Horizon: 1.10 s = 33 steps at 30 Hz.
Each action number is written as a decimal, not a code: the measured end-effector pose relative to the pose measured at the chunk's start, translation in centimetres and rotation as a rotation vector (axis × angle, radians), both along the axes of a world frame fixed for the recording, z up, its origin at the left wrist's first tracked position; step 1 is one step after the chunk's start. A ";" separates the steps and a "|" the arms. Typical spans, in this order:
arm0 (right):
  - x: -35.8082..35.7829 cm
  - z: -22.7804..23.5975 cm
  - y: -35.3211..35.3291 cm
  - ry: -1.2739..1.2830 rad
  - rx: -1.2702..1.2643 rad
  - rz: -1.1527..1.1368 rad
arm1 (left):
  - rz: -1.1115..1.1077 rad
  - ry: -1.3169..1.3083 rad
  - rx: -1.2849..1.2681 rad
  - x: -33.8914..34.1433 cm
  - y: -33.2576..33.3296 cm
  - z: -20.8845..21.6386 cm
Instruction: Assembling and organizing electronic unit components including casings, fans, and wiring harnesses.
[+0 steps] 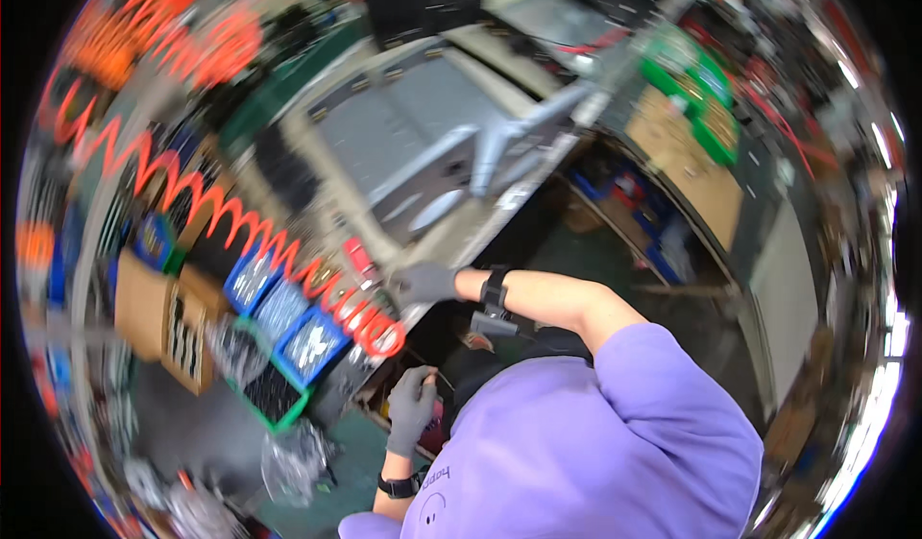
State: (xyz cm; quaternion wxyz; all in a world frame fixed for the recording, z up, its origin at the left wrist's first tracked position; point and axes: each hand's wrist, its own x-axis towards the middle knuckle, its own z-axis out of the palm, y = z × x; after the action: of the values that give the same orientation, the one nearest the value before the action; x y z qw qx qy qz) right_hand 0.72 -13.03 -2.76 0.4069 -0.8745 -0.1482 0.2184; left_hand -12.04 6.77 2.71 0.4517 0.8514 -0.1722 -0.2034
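My left hand (411, 407), in a grey glove, is held low beside the bench with its fingers curled in. What it holds, if anything, is too small to make out. My right hand (425, 285), also gloved in grey, reaches across my body to the bench's front edge. Its fingers are smeared by motion. Close to it lies a red tool (360, 260), and the lower end of a red coiled hose (384, 335) hangs nearby. Beyond it on the bench rests a grey metal panel (408, 107) with hinges and a cut-out, angled front piece (461, 169).
Blue bins (312, 345) of bagged parts and a green-edged bin (274, 400) stand at the left, beside an open cardboard box (173, 323). Green trays (706, 121) sit on the right-hand bench, above a shelf with parts (639, 203).
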 end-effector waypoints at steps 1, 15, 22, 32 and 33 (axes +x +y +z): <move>-1.9 -0.2 -0.9 0.052 0.029 -0.021 | -0.062 -0.021 -0.019 0.4 -0.6 -0.6; -46.7 -4.8 -19.1 0.544 -0.196 -1.239 | -0.955 0.089 0.266 -4.8 -15.4 -5.0; -65.9 -2.3 -13.8 0.691 0.043 -1.514 | -1.389 0.080 0.526 -15.1 -27.5 -7.8; -79.7 -10.1 -4.2 0.557 0.274 -2.124 | -1.864 -0.137 0.577 -29.7 -46.1 -6.5; -80.5 -10.3 -4.7 0.558 0.285 -2.138 | -1.936 -0.162 0.562 -30.7 -48.0 -6.8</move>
State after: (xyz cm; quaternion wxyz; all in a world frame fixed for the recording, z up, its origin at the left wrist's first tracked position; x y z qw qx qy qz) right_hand -79.79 -17.75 -13.09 0.5013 -0.4175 0.7542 -0.0744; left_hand -42.78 -41.26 -4.07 -0.1376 0.4324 -0.7650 -0.4570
